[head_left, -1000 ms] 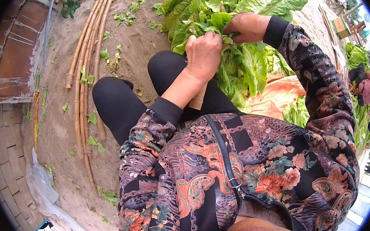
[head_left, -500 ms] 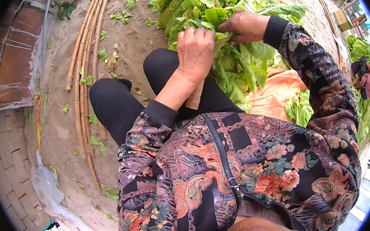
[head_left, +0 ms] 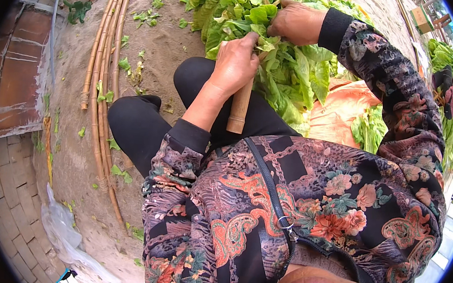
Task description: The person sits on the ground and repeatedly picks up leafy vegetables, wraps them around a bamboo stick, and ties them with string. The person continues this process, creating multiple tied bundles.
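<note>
My left hand (head_left: 234, 65) is closed around a bamboo handle (head_left: 239, 110), whose pale cut end points toward my lap. Whatever tool the handle belongs to is hidden by the hand and leaves. To the right of it, my right hand (head_left: 298, 24) has its fingers curled into a heap of green leafy lettuce (head_left: 306, 78), gripping leaves near the left hand. The fingertips are partly covered by foliage. The heap lies in front of me, spilling past my knee onto an orange cloth (head_left: 338, 108).
Long bamboo poles (head_left: 104, 75) lie on the bare soil to the left, among scattered leaf scraps. A rusty metal panel (head_left: 21, 67) and a clear plastic sheet (head_left: 60, 224) are at far left. More greens and a cardboard box (head_left: 421, 18) sit at far right.
My left hand has turned and shifted slightly back, baring more of the bamboo handle. My right hand has moved a little up and left, deeper among the lettuce leaves.
</note>
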Demonstrator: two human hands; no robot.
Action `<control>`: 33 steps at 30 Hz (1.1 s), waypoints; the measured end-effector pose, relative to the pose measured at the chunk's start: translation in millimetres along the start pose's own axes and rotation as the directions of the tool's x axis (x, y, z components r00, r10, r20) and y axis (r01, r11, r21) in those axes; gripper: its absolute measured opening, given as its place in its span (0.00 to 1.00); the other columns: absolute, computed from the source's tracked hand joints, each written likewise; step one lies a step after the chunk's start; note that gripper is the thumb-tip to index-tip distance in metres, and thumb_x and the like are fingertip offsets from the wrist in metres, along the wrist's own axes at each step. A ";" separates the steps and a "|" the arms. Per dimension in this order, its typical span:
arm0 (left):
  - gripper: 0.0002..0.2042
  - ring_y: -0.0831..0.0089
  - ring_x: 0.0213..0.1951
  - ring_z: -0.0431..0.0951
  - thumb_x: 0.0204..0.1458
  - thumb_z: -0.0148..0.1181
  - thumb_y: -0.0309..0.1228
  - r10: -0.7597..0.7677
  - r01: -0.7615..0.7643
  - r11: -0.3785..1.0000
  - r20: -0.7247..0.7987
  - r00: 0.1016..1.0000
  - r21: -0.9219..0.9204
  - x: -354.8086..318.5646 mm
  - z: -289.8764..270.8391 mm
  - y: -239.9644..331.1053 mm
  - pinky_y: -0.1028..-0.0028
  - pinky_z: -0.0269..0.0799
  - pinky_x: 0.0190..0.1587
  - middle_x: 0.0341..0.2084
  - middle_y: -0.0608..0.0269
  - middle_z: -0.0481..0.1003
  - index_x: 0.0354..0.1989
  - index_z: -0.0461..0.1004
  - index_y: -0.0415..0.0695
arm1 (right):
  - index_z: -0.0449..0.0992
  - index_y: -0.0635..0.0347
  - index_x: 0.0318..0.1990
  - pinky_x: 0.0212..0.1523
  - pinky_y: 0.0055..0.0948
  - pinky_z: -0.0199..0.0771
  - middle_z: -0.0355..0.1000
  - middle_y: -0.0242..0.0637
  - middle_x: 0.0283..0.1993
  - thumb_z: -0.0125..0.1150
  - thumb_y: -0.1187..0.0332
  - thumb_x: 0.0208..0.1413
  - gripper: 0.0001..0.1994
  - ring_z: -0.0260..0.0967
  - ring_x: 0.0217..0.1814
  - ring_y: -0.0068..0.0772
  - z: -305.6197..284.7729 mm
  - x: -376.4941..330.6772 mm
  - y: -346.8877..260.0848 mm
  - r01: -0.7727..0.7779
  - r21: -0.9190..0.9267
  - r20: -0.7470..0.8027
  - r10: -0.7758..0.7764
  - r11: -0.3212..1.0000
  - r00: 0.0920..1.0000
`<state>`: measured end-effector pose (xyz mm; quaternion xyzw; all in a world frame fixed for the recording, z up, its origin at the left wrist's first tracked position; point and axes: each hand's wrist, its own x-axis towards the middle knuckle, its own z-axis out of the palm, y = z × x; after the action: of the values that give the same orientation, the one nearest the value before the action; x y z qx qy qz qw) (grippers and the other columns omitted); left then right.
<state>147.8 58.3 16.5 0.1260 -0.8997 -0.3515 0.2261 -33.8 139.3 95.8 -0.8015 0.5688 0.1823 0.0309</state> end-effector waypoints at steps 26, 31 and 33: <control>0.17 0.74 0.32 0.76 0.41 0.66 0.28 -0.047 0.061 0.955 0.057 0.997 -0.290 23.3 -10.9 -45.8 0.75 0.72 0.36 0.35 0.61 0.74 0.42 0.75 0.38 | 0.73 0.70 0.34 0.32 0.36 0.67 0.67 0.53 0.23 0.59 0.65 0.48 0.14 0.66 0.25 0.45 27.0 -21.9 -45.2 -0.151 0.819 -0.030 0.304 0.553 0.952; 0.14 0.77 0.30 0.76 0.53 0.58 0.27 -0.314 0.227 0.543 0.056 0.948 -0.808 -17.0 -22.0 -36.8 0.79 0.72 0.32 0.35 0.62 0.75 0.46 0.69 0.37 | 0.74 0.74 0.40 0.31 0.26 0.67 0.73 0.32 0.32 0.62 0.56 0.54 0.22 0.65 0.31 0.20 56.2 -12.0 -49.5 0.032 0.990 0.068 0.666 -0.137 0.743; 0.09 0.74 0.30 0.78 0.56 0.55 0.27 -0.360 0.298 0.471 0.128 0.924 -0.830 -28.1 -18.9 -7.6 0.81 0.71 0.33 0.32 0.61 0.75 0.43 0.70 0.38 | 0.74 0.73 0.40 0.33 0.24 0.69 0.73 0.34 0.32 0.61 0.56 0.55 0.22 0.67 0.33 0.20 62.5 -11.3 -43.1 -0.007 0.969 0.170 0.646 -0.247 0.744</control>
<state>182.0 52.8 14.7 0.1844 -0.5719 -0.7697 0.2155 -13.3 180.6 34.5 -0.3151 0.6956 -0.4793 0.4327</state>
